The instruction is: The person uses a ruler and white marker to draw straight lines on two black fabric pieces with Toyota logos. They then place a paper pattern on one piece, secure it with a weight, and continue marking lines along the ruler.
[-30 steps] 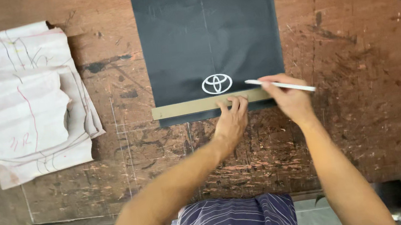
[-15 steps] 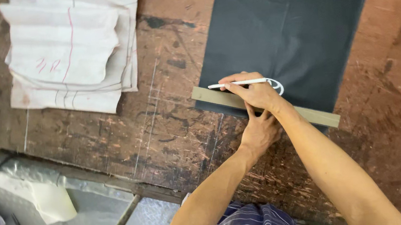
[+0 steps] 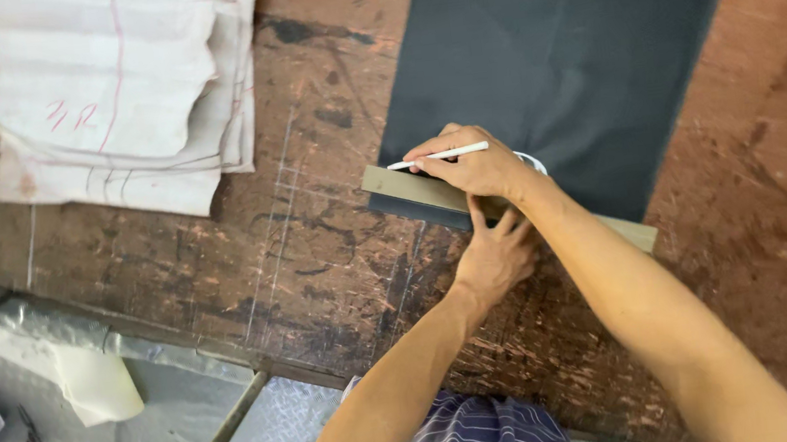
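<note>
Fingers [image 3: 425, 153] of the right hand [image 3: 471, 165] were pinched shut around a thin white marking pencil [image 3: 438, 156], held nearly flat with its tip pointing left over the near edge of the dark fabric sheet [image 3: 552, 55]. The left hand [image 3: 494, 257] sat just near of it, fingers spread open and pressing down on the tan strip ruler [image 3: 399, 185] that ran along that near edge of the fabric.

Compared with a second ago, the right hand had travelled along the ruler: back then it was out past the white emblem on the right side, pencil pointing right, and now it had crossed over to the left part of the strip, covering most of that emblem [image 3: 535, 160] (only a sliver of white curve peeked out by the wrist). The left hand had stayed planted on the ruler the whole time. My read is the pencil was being brought to the left end of the straightedge while the other hand kept it from sliding, though I couldn't see any fresh line on the cloth.

Off to the far left of the table [image 3: 761, 238], the stack of white paper patterns [image 3: 122, 94] with red pen marks lay well apart from all this.
</note>
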